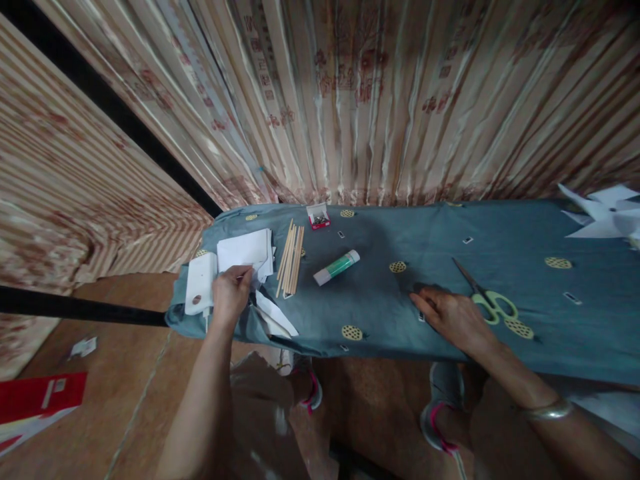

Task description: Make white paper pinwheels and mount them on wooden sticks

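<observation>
My left hand [232,293] is at the near edge of a stack of white paper [243,249], its thumb and fingers pinched on paper there. Cut white paper strips [274,315] lie just below that stack. My right hand [453,319] rests on the cloth with its fingers loosely stretched and nothing in them. Right beside it lie scissors [489,300] with light green handles, blades pointing away. Between my hands are a glue stick [337,267], a bundle of thin wooden sticks [291,260] and a small open red box [319,217] of metal pins or tacks.
A blue-green cloth with yellow pineapples covers the narrow table [380,313]. A white device [201,283] with a cable sits at the left end. The white paper pinwheel [607,212] is at the far right. Patterned curtains [360,100] hang behind; dark poles [115,120] are at left.
</observation>
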`<state>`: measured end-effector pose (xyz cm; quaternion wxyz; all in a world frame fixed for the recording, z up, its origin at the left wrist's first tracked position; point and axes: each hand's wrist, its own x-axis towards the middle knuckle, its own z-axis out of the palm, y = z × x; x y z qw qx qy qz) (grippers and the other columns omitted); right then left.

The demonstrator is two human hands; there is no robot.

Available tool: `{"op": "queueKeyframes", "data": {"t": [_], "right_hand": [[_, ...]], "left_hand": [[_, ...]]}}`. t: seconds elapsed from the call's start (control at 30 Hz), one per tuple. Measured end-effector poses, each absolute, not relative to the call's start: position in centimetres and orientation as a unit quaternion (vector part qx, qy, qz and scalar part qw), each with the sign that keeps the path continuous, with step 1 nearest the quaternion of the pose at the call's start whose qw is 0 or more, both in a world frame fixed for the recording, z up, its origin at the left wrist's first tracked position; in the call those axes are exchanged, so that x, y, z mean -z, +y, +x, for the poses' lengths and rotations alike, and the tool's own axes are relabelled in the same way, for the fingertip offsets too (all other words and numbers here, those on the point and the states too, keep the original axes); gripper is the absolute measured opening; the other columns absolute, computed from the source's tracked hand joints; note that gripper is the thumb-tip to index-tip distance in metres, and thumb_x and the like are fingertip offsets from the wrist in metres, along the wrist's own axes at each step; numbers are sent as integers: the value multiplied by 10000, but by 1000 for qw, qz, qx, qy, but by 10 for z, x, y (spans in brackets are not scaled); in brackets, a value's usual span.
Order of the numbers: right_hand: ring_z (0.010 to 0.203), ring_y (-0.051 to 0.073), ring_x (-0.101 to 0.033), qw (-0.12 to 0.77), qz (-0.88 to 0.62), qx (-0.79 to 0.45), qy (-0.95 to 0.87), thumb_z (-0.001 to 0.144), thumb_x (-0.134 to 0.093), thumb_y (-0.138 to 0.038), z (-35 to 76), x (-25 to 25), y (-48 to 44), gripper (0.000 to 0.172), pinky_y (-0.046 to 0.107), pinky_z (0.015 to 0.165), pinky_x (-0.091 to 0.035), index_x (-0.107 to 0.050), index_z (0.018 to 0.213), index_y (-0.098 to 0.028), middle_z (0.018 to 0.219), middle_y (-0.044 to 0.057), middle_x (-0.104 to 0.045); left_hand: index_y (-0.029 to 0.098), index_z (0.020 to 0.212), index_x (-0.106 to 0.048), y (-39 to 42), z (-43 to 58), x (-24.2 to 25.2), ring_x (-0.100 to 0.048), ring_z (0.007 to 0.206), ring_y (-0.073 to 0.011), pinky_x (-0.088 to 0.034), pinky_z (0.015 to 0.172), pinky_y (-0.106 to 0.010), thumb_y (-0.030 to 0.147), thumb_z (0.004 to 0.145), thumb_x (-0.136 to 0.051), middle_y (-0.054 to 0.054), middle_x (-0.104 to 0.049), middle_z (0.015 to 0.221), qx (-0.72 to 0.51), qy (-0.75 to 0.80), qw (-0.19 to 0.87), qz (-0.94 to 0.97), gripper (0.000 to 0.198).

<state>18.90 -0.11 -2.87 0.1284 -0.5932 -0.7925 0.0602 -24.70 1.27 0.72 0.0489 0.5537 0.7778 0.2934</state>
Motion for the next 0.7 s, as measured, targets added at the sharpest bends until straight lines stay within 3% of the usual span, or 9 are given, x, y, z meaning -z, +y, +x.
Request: {"op": "queueKeyframes", "data": {"t": [0.27, 0.7], "right_hand": [[547, 200, -658, 135, -589, -58, -794, 977, -313, -471, 189, 28, -2, 470, 286, 531, -316, -561, 664, -224, 587, 43, -665], [540, 189, -645, 145, -589, -66, -792, 971, -326, -477, 189, 28, -2, 464, 286, 532, -303, -556, 658, -223, 593, 34, -666]], "left_hand": [[162, 778, -747, 16, -245, -7, -710, 739, -235, -540, 696, -306, 387, 691, -602, -73, -755, 765, -355, 783, 62, 508, 282], [168, 739, -743, 14, -254, -2, -702, 812, -236, -553, 794, -330, 373, 671, -640, -60, -750, 763, -419, 763, 151, 469, 239]]}}
